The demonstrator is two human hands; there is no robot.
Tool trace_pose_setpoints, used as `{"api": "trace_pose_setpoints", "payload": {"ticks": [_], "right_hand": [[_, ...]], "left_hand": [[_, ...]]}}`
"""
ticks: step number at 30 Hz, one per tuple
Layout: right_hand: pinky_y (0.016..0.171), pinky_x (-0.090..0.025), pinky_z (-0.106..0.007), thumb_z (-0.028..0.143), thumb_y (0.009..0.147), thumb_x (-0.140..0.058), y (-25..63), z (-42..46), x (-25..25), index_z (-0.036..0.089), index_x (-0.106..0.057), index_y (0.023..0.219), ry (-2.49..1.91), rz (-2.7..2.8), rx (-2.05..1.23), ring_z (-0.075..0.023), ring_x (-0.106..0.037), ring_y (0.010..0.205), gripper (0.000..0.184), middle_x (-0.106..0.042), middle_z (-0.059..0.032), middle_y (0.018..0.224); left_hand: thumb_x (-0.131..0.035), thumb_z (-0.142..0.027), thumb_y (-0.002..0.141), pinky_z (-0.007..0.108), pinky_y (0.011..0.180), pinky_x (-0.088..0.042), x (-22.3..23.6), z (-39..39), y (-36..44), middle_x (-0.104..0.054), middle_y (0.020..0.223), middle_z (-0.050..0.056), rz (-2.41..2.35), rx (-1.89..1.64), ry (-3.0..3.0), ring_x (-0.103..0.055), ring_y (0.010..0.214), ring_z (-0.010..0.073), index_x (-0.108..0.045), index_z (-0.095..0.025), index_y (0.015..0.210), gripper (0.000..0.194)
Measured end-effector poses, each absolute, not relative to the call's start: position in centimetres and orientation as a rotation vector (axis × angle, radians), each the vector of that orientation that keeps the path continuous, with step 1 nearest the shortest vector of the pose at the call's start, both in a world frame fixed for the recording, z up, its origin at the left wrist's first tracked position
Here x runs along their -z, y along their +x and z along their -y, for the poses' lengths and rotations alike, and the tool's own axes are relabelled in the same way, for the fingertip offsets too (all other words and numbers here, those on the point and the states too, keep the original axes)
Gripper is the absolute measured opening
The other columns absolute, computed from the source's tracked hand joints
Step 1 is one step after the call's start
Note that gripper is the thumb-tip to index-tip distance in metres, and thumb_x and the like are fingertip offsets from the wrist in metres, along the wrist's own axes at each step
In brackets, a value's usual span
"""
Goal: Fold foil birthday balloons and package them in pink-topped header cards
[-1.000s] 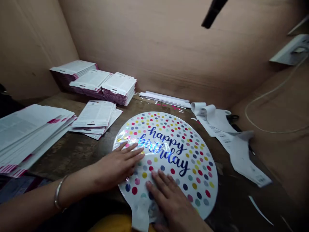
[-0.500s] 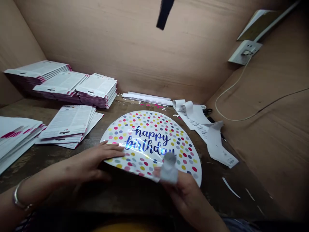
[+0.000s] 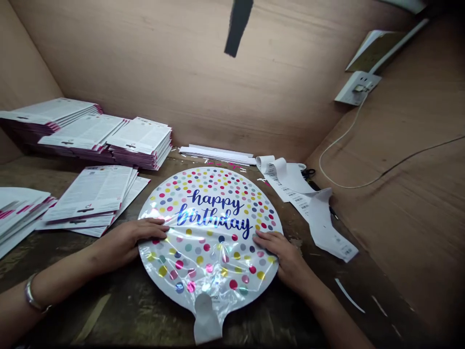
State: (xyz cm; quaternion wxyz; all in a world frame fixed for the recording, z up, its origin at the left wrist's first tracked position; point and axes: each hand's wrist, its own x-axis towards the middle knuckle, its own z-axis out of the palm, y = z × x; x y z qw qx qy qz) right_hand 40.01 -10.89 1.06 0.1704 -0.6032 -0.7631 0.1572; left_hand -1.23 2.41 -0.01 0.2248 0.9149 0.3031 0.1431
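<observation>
A flat round foil balloon (image 3: 203, 252) lies on the table with coloured dots and "happy birthday" in blue script, its tail pointing towards me. A pale grey-white strip (image 3: 208, 322) covers most of the tail. My left hand (image 3: 141, 235) rests on the balloon's left edge, fingers stretched out flat on the foil. On the right edge, my right hand (image 3: 281, 249) lies with its fingers extended over the foil. Both thumbs are hidden. Creases and shine show across the lower half of the balloon.
Stacks of white printed packets (image 3: 141, 138) stand at the back left, with looser packets (image 3: 94, 194) nearer. A curled strip of labels (image 3: 323, 223) and scissors (image 3: 308, 173) lie right. Flat white strips (image 3: 218, 154) lie by the back wall. A cable (image 3: 323, 165) hangs from a socket (image 3: 358, 88).
The balloon's lower part and tail, folded under before, now lie spread out towards me. My right hand has left the grey-white strip and moved to the right edge; my left stays at the left edge.
</observation>
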Motion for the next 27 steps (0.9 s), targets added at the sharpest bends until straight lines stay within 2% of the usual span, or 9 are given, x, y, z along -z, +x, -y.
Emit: {"api": "trace_pose_setpoints", "payload": {"ticks": [3,6,8,10,13,16,20,23,27], "right_hand": [[0.092,-0.044,-0.04,0.021,0.08,-0.048,40.9,8.4,-1.0,0.022,-0.069,0.109,-1.886,1.933,-0.504,-0.0249,-0.059,0.103,0.035,-0.066,-0.0073,0.116],[0.072,-0.048,-0.03,0.024,0.082,-0.044,42.1,5.3,-1.1,0.018,-0.071,0.091,-2.029,1.794,-0.541,-0.022,-0.065,0.083,0.029,-0.073,-0.0042,0.089],[0.059,-0.043,-0.026,0.031,0.084,-0.045,42.6,3.4,-1.2,0.016,-0.07,0.077,-2.107,1.757,-0.512,-0.0204,-0.063,0.069,0.03,-0.07,-0.003,0.072],[0.052,-0.037,-0.024,0.037,0.084,-0.045,42.9,2.0,-1.3,0.016,-0.066,0.067,-2.201,1.713,-0.448,-0.0192,-0.059,0.061,0.034,-0.066,-0.0032,0.062],[0.051,-0.031,-0.025,0.036,0.085,-0.046,42.6,1.2,-1.4,0.017,-0.061,0.063,-2.316,1.674,-0.326,-0.018,-0.056,0.059,0.033,-0.064,-0.0044,0.061],[0.054,-0.03,-0.025,0.036,0.087,-0.043,42.0,1.5,-1.5,0.019,-0.06,0.068,-2.379,1.666,-0.226,-0.018,-0.056,0.063,0.031,-0.065,-0.0049,0.067],[0.055,-0.029,-0.026,0.04,0.089,-0.04,41.3,1.8,-1.3,0.021,-0.059,0.074,-2.446,1.654,-0.132,-0.021,-0.058,0.068,0.031,-0.066,-0.0077,0.072],[0.057,-0.03,-0.027,0.039,0.091,-0.037,41.4,1.8,-1.3,0.02,-0.058,0.076,-2.467,1.67,-0.107,-0.0221,-0.06,0.071,0.032,-0.067,-0.0092,0.075],[0.062,-0.034,-0.026,0.031,0.092,-0.035,41.9,2.3,-1.5,0.02,-0.056,0.076,-2.432,1.765,-0.157,-0.0194,-0.061,0.074,0.029,-0.067,-0.0073,0.077]], "left_hand": [[-0.047,-0.031,0.082,0.03,0.084,-0.049,0.0,-4.5,-0.6,-0.071,0.106,0.004,-1.162,-0.436,2.359,-0.065,0.097,0.0236,-0.067,-0.023,0.103,0.03],[-0.043,-0.049,0.083,0.03,0.07,-0.047,-0.8,-6.9,1.2,-0.072,0.091,0.005,-1.587,-0.377,2.18,-0.065,0.085,0.0256,-0.066,-0.022,0.1,0.04],[-0.039,-0.06,0.081,0.029,0.065,-0.045,-1.4,-8.3,2.2,-0.071,0.085,0.005,-1.738,-0.281,2.073,-0.065,0.082,0.0266,-0.066,-0.021,0.097,0.05],[-0.038,-0.062,0.081,0.029,0.065,-0.043,-1.6,-9.0,2.5,-0.07,0.085,0.006,-1.765,-0.237,2.025,-0.064,0.082,0.0263,-0.066,-0.021,0.096,0.052],[-0.041,-0.059,0.08,0.029,0.067,-0.042,-1.4,-8.8,2.2,-0.069,0.088,0.005,-1.739,-0.218,2.046,-0.063,0.085,0.026,-0.065,-0.022,0.095,0.046],[-0.041,-0.059,0.081,0.03,0.066,-0.04,-1.1,-7.7,1.8,-0.068,0.086,0.005,-1.758,-0.177,2.045,-0.062,0.084,0.0269,-0.064,-0.023,0.09,0.044],[-0.034,-0.054,0.086,0.031,0.068,-0.039,-0.9,-6.7,1.9,-0.068,0.092,0.007,-1.811,-0.22,2.067,-0.061,0.089,0.0287,-0.06,-0.023,0.1,0.042],[-0.033,-0.046,0.088,0.03,0.067,-0.039,-0.9,-6.3,1.9,-0.068,0.09,0.006,-1.814,-0.246,2.076,-0.062,0.088,0.0277,-0.056,-0.024,0.101,0.035],[-0.035,-0.046,0.087,0.029,0.064,-0.038,-0.8,-6.3,1.7,-0.067,0.084,0.005,-1.832,-0.258,2.082,-0.062,0.083,0.0269,-0.054,-0.024,0.097,0.03]]}}
